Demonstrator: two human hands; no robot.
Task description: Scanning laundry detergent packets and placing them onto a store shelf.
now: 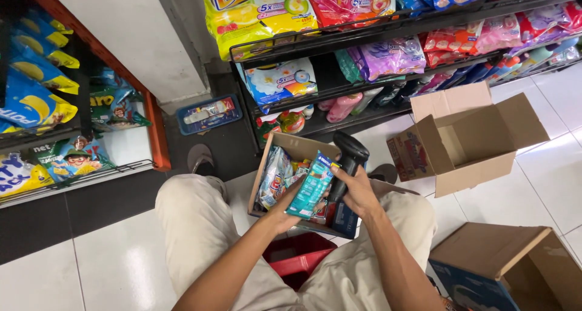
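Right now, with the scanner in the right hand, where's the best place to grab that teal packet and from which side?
Probably its lower half, from the left, as the left hand does now. The teal packet is flat and stands tilted, so fingers pinch it across its thin faces there, leaving the upper part open to the black scanner in the right hand.

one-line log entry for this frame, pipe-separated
left hand: holds teal packet | right hand: holds black scanner | below: open carton of packets

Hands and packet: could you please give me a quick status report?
Left hand holding teal packet. Right hand gripping black scanner beside it. Open carton of goods beneath; nothing blocking.
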